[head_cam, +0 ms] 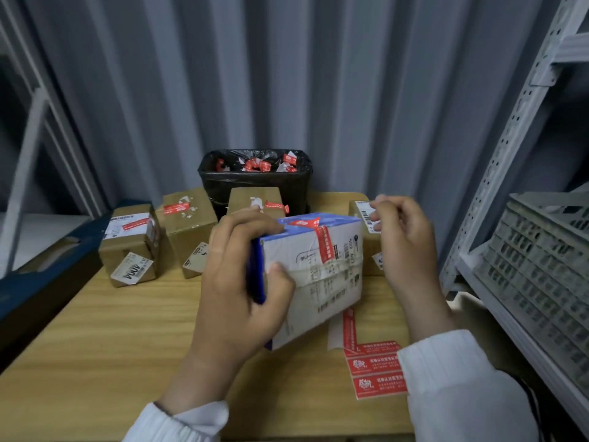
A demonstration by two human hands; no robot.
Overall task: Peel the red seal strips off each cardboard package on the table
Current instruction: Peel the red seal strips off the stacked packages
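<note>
Here, package between left fingers (strip seemingly attached).

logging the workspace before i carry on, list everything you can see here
white and blue package: 1, white with blue edges, red strip over its top, held above the table centre
brown packages: 4, brown cardboard, row at the back of the table; red strips show on three
bin: 1, black liner, behind the packages, red strips inside
red label sheet: 1, red, on the table at near right
table: 1, light wood
crate: 1, grey, on the right shelf
shelving: grey metal, right side
left hand: grips the white and blue package
right hand: raised beside it, fingers curled, nothing seen in them
</note>
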